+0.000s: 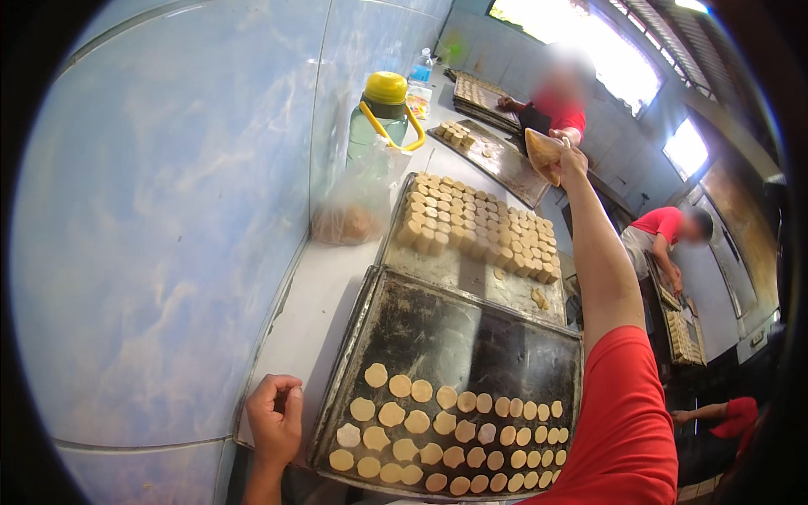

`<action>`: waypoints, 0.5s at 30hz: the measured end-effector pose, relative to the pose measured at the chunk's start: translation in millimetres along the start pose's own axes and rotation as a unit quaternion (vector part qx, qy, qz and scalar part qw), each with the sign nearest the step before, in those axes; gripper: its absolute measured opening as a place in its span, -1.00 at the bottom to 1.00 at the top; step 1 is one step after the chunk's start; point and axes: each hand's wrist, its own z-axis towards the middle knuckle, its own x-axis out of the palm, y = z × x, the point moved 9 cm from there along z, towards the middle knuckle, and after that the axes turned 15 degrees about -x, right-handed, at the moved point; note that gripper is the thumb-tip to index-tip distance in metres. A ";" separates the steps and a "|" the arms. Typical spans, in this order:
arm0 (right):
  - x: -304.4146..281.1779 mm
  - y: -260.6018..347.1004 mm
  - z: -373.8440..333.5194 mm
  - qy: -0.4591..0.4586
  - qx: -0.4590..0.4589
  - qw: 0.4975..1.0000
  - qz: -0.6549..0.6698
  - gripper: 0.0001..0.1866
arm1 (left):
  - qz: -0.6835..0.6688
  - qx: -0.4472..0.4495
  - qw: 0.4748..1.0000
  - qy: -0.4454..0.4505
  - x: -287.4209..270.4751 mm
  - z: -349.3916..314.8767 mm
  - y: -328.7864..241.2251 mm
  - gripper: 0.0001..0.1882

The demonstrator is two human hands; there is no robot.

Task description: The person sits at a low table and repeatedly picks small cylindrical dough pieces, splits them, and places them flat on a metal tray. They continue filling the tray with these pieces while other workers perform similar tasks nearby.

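My right arm stretches far forward, and my right hand [574, 162] is closed on the gathered end of a cone-shaped tan bag [544, 154]. A co-worker's hand [569, 135] is right beside the bag; whether it touches the bag I cannot tell. My left hand [276, 418] is curled closed at the left edge of a dark baking tray [438, 332], with nothing visible in it. Rows of flat round dough pieces [417, 422] cover the tray's near half. Behind it, a second tray [471, 282] bears many upright stacks of dough rounds [475, 220].
A blue tiled wall [177, 219] borders the counter on the left. A yellow-lidded jug [383, 114], a plastic bag [353, 210] with brown contents and a water bottle [422, 66] stand along it. Farther trays [497, 160] lie by the co-worker; other people work at right.
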 end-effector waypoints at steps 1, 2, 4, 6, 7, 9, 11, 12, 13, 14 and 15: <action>4.5 -4.9 2.7 0.010 0.008 0.999 0.035 -0.60 | 0.003 0.003 1.000 -0.003 -0.1 0.0 -0.6 -0.95; 6.5 -12.9 5.2 0.006 0.032 0.998 0.058 -0.59 | 0.002 0.004 1.000 -0.003 0.2 0.1 -0.7 -0.95; 11.6 -27.1 11.5 -0.008 0.064 0.995 0.081 -0.56 | 0.013 0.015 1.000 -0.009 0.3 -0.1 -2.8 -0.95; 16.9 -38.5 18.4 -0.028 0.083 0.993 0.081 -0.53 | 0.020 0.023 0.999 -0.010 0.7 -0.1 -4.3 -0.95; 18.5 -35.4 23.9 -0.030 0.055 0.997 0.052 -0.57 | 0.023 0.027 0.999 -0.011 1.1 -0.1 -5.1 -0.95; 17.6 -26.3 25.3 -0.043 0.023 0.999 -0.012 -0.63 | 0.028 0.034 0.999 -0.013 1.4 -0.3 -6.8 -0.96; 31.5 8.7 13.4 0.010 -0.087 0.996 -0.018 -0.69 | 0.030 0.043 0.999 -0.016 1.3 -1.0 -8.9 -0.96; 34.8 24.6 -2.6 0.016 -0.104 0.993 -0.045 -0.72 | 0.033 0.036 0.999 -0.019 1.2 -0.8 -7.7 -0.96; 44.9 57.9 -33.6 0.017 -0.234 0.970 -0.056 -0.76 | 0.031 0.030 0.999 -0.019 1.3 -0.7 -6.9 -0.96; 70.2 84.9 -70.9 0.086 -0.309 0.944 -0.074 -0.76 | 0.026 0.020 0.999 -0.015 1.9 -0.2 -5.3 -0.96; 104.7 102.1 -113.0 0.199 -0.324 0.923 -0.061 -0.79 | 0.034 0.029 0.999 -0.018 2.2 -0.9 -6.5 -0.96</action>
